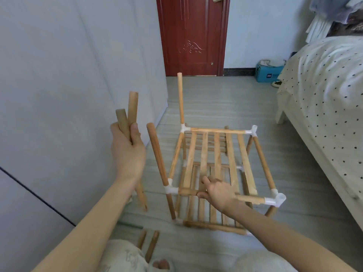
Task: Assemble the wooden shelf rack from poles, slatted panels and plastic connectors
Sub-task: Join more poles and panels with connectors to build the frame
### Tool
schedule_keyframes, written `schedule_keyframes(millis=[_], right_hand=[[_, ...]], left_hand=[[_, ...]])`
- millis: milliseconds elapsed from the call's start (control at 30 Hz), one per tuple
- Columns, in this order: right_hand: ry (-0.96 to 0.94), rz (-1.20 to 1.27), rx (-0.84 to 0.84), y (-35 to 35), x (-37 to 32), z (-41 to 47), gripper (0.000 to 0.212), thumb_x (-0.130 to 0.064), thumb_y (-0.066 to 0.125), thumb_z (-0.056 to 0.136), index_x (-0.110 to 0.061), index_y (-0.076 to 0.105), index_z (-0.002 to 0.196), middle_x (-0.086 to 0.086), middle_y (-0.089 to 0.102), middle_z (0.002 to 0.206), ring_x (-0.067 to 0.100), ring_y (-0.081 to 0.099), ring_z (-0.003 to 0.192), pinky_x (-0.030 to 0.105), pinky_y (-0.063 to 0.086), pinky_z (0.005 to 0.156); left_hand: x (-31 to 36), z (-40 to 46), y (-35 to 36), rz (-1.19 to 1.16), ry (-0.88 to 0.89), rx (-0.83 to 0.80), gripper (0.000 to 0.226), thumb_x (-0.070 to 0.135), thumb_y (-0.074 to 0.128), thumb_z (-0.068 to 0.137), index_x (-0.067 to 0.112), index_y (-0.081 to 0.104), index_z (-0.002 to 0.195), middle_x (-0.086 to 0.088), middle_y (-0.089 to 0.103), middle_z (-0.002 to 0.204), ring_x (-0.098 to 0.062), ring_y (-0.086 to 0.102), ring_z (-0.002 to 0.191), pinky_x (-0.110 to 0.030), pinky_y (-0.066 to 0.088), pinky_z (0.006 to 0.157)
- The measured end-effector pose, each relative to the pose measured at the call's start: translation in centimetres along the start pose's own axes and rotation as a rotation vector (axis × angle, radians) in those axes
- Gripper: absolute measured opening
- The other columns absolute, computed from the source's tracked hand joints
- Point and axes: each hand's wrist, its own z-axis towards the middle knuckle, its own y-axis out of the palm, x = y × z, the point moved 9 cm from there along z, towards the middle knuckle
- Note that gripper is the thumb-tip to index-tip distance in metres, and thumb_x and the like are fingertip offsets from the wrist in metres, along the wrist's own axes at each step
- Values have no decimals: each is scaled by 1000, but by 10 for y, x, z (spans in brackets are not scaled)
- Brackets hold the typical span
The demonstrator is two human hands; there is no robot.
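The wooden shelf rack (253,165) stands on the floor in front of me, two slatted panels joined by poles and white plastic connectors (274,200). One pole (180,99) rises from the far left connector and another pole (157,154) from the near left connector. My left hand (127,148) is raised left of the rack and grips two loose poles (132,107) upright. My right hand (216,191) grips the front rail (249,199) of the upper panel.
Two more loose poles (151,245) lie on the floor near my knee. A grey wall (68,75) runs along the left. A bed with a dotted cover (324,95) stands on the right. A red door (192,36) and a blue box (269,73) are behind.
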Motion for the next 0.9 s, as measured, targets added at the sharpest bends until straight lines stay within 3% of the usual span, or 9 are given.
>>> schedule_keyframes(millis=[133,233,267,367,467,567,700,800,900], right_hand=[[54,385,-144,-10,-5,10,23,-25,49,95,-10,58,111,7,62,112,23,57,104,33,46,86],[132,887,-193,-25,-7,0,13,-18,52,96,-15,65,95,-2,63,88,9,57,81,20,45,73],[155,1063,-213,-32,-11,-5,13,-17,53,95,-14,64,99,0,64,89,9,58,81,18,47,71],[99,1295,-259,-58,-25,-16,34,-20,55,93,-10,54,126,8,62,120,15,59,111,22,50,89],[-42,1343,-282,-83,-40,-28,37,-18,51,95,-14,49,131,5,58,127,16,55,118,30,49,95],[-83,1257,-174,-99,-33,-39,22,-14,55,93,-13,61,115,2,67,107,14,64,100,33,53,88],[71,1135,-23,-96,18,-61,7,-11,62,89,-5,64,92,3,62,81,12,62,77,28,58,69],[198,1109,130,-93,70,-89,3,-7,60,90,-10,58,90,10,66,87,20,65,86,34,57,72],[272,1113,204,-91,104,-115,5,-7,57,91,-11,56,93,8,71,89,15,69,80,35,58,73]], left_hand=[[15,-5,3,-80,44,-30,18,33,40,99,15,42,100,11,53,75,6,53,60,-6,39,53],[14,-14,34,-221,-39,-225,21,25,41,100,5,47,103,2,57,76,-2,54,58,-16,48,59],[13,-19,45,-288,-97,-298,23,23,41,100,2,48,105,-1,58,77,-6,56,60,-20,50,60],[17,-38,74,-474,-213,-473,25,23,41,99,2,53,103,-5,63,80,-17,64,72,-26,53,67],[34,-56,94,-575,-213,-604,23,24,43,98,6,55,104,-6,68,89,-21,68,87,-28,55,77],[52,-75,111,-566,-175,-710,21,23,45,97,8,54,108,-3,70,94,-17,68,93,-25,55,80],[62,-92,127,-427,-114,-810,21,18,45,98,8,51,115,-5,68,104,-12,66,99,-23,53,83],[62,-98,130,-319,-49,-864,17,17,43,99,15,48,115,3,65,99,-5,64,95,-21,52,85],[59,-99,131,-299,-45,-882,13,18,42,99,17,48,110,2,66,98,-7,65,95,-22,53,83]])
